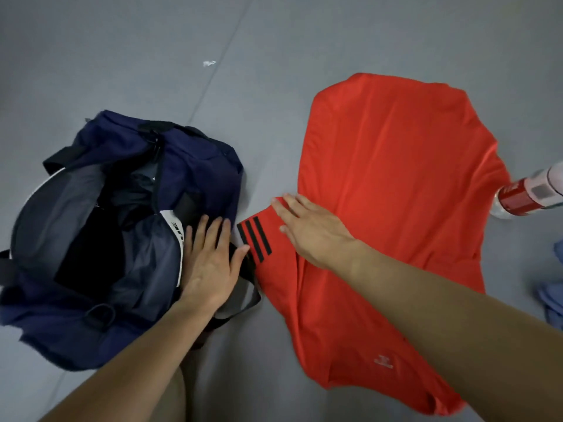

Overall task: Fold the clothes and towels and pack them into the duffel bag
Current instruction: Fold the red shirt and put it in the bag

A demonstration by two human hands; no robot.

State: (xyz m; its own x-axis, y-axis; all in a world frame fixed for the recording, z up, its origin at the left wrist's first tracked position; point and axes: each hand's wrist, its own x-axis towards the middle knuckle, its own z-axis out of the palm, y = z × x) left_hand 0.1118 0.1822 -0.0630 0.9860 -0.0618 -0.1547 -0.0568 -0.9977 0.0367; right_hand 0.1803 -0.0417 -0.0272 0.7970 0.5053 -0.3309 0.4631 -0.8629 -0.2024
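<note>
A red shirt [393, 184] lies spread flat on the grey floor at the right, one sleeve with three black stripes [254, 237] sticking out to the left. My right hand [310, 229] rests flat on that sleeve, fingers apart. A navy duffel bag [189, 166] sits open at the left with dark clothes inside. My left hand [210, 263] lies flat, fingers spread, on the bag's right edge, its thumb touching the striped sleeve. Neither hand grips anything.
A bottle with a red label [521, 197] lies on the floor at the right edge, against the shirt. Blue cloth [553, 300] shows at the far right. A small white scrap [209, 63] lies farther off. My knee [179, 391] is at the bottom.
</note>
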